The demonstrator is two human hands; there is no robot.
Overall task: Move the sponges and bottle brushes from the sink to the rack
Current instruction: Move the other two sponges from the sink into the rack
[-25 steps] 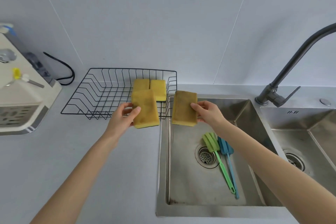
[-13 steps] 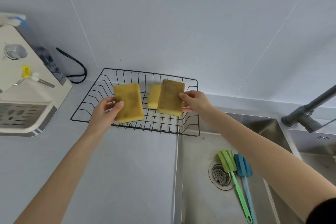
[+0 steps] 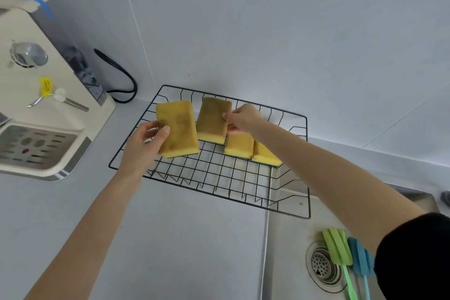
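My left hand (image 3: 143, 146) grips a yellow sponge (image 3: 177, 129) by its left edge, held over the left part of the black wire rack (image 3: 214, 173). Over the rack's middle, my right hand (image 3: 243, 119) pinches a second yellow sponge (image 3: 213, 119) by its right edge. Two more yellow sponges (image 3: 239, 145) lie side by side in the rack, partly under my right forearm. A green bottle brush (image 3: 337, 248) and a blue bottle brush (image 3: 360, 258) lie in the sink (image 3: 285, 263) beside the drain (image 3: 321, 266).
A cream countertop appliance (image 3: 48, 114) with a drip tray stands at the left, and a black cable (image 3: 121, 75) runs behind it. The rack's right end overhangs the sink edge. Grey counter (image 3: 170, 238) lies in front of the rack; a tiled wall rises behind.
Both hands have carried their sponges from above the sink edge leftward and farther back, over the rack. The view has swung left, so the tap is out of frame.
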